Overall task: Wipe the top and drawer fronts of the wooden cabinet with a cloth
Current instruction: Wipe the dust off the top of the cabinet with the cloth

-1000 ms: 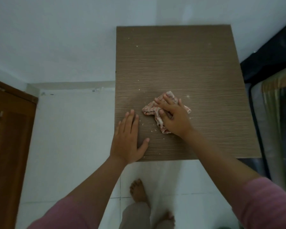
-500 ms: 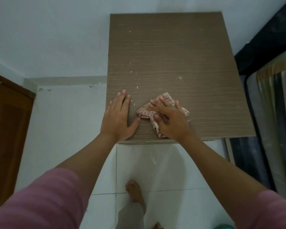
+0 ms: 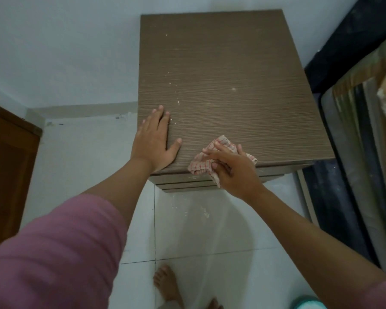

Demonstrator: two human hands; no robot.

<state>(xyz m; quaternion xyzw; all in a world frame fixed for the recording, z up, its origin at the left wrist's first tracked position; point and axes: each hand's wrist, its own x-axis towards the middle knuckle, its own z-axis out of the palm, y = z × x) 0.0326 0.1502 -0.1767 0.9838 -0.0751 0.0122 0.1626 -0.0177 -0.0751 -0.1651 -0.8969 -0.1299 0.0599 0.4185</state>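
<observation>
Brown wood-grain fills the middle of the view: the wooden cabinet (image 3: 227, 85), seen from above, top speckled with pale crumbs. Left hand (image 3: 155, 141) lies flat on the near left corner, fingers straight and together, thumb spread, palm over the edge. Right hand (image 3: 234, 169) is at the near front edge, fingers curled round a red-and-white checked cloth (image 3: 221, 148), bunched up; part of it sits on the top, part hangs over the lip onto the drawer fronts (image 3: 183, 184) just below. Pink sleeve (image 3: 54, 253) lower left, bare foot (image 3: 167, 284) on the white floor tiles (image 3: 210, 230), dark wooden door (image 3: 7, 166) far left
</observation>
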